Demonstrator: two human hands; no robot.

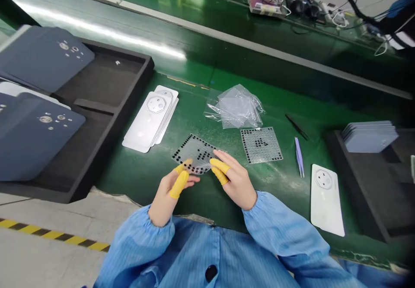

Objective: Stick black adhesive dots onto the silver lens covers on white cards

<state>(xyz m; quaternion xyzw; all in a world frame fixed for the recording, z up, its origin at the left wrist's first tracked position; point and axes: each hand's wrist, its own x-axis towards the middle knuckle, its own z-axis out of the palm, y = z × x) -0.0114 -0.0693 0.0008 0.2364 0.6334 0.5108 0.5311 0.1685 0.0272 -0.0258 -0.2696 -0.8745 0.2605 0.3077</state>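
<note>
Between my two hands is a clear plastic sheet (191,150) dotted with small black stickers, raised slightly and bent at its near edge. My left hand (170,188), in yellow finger cots, pinches the near left edge with thumb and finger. My right hand (233,178), also in yellow finger cots, grips the sheet's right edge. A second dotted sheet (262,145) lies flat just right of my right hand. Beyond the sheets rests a pile of clear plastic film (240,106). White phone-back-shaped panels (147,124) are stacked to the left.
Purple tweezers (298,156) and dark tweezers (296,126) lie to the right, near a white panel (326,206). A black tray (129,100) with dark blue panels (42,59) stands left. Another black tray (363,201) holds grey-blue panels (369,134) at right.
</note>
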